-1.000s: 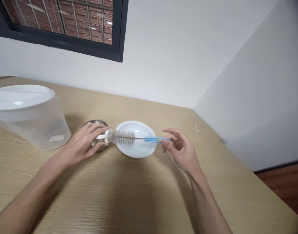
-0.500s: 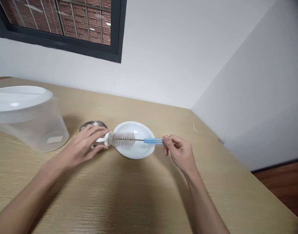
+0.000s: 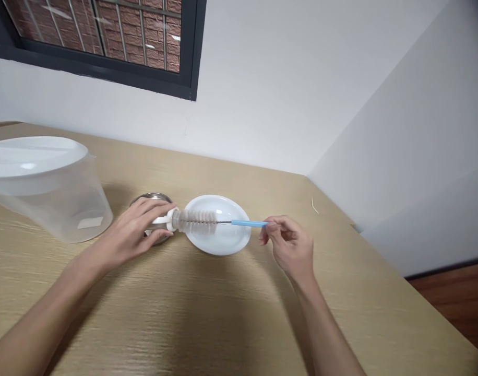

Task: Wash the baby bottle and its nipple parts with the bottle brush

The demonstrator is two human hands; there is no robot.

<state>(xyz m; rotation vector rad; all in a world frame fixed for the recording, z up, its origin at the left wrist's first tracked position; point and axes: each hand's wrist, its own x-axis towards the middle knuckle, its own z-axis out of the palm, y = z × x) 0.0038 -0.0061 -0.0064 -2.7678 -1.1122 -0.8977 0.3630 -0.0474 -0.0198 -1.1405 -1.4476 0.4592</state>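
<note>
My left hand (image 3: 143,222) is closed around a small clear bottle with a white collar (image 3: 171,219), which lies sideways with its mouth to the right. Most of the bottle is hidden behind my fingers. At the mouth sits the tip of a bottle brush (image 3: 249,223), with pale bristles, a twisted wire stem and a blue handle. My right hand (image 3: 289,243) pinches the end of that handle. Beneath the bristles is a white oval dish (image 3: 219,245). A round metal dish (image 3: 155,196) lies under my left hand, partly covered by it.
On the left of the wooden table (image 3: 223,318) stands a large translucent tub with a white lid (image 3: 37,156). A thin pale strip (image 3: 314,205) lies near the right edge. White walls and a dark-framed window (image 3: 106,62) border the table's back.
In my right fingers the brush has turned about its length, so the blue handle now shows its narrow side. The bottle stays in my left hand. The whole view has shifted slightly.
</note>
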